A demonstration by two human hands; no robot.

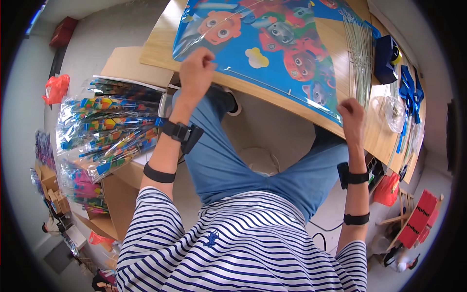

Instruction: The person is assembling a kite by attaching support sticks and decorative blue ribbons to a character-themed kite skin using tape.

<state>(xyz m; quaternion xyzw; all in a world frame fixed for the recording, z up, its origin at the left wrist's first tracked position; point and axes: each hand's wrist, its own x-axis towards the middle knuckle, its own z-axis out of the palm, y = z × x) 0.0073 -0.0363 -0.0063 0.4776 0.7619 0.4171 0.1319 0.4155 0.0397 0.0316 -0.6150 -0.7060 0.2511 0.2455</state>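
A glossy blue sheet (233,51) printed with cartoon characters and a yellow-and-white cloud lies on the wooden table in front of me. Along its near edge runs a thin pale rod (262,82) with a short upright piece on it. My left hand (197,73) is at the sheet's near left corner, fingers curled and the thumb against the index finger. At the near right corner my right hand (352,119) is closed, its fingertips bent inward. Whatever either hand pinches is too small to make out.
Thin rods (359,58) lie bundled on the table's right side, near a dark blue box (386,61), a clear plastic bag (393,113) and blue straps (411,92). At left, an open carton (119,199) stands below colourful items in clear bags (112,124). Red bags (386,189) hang lower right.
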